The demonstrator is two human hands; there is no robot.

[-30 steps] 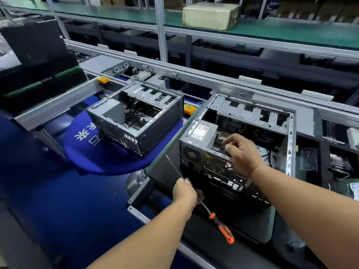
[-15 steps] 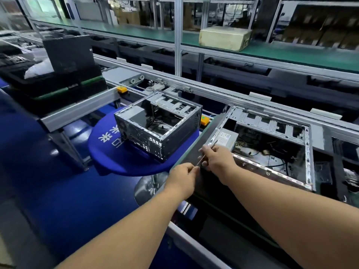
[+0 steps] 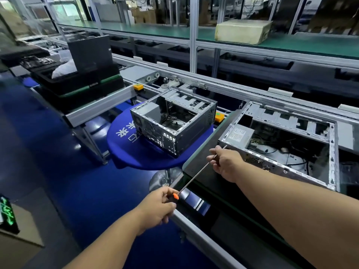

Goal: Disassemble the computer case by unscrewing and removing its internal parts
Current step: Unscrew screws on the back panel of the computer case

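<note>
An open computer case [image 3: 287, 169] lies on its side on the dark bench at the right, its power supply [image 3: 238, 134] in the near-left corner with loose cables beside it. My left hand [image 3: 158, 205] grips the orange handle of a long screwdriver [image 3: 196, 175]. My right hand [image 3: 226, 164] pinches the thin shaft near its tip, just outside the case's near-left corner. The tip points up toward the power supply corner.
A second, mostly stripped case [image 3: 172, 127] sits on a round blue stool [image 3: 139, 160] to the left. Conveyor rails [image 3: 223, 88] run behind both cases. Black trays [image 3: 77, 84] are stacked at far left; a cardboard box [image 3: 242, 31] rests on the green upper shelf.
My left hand slid back down the shaft to the orange handle. My right hand left the case interior and took the shaft near the tip. The camera view shifted up and left.
</note>
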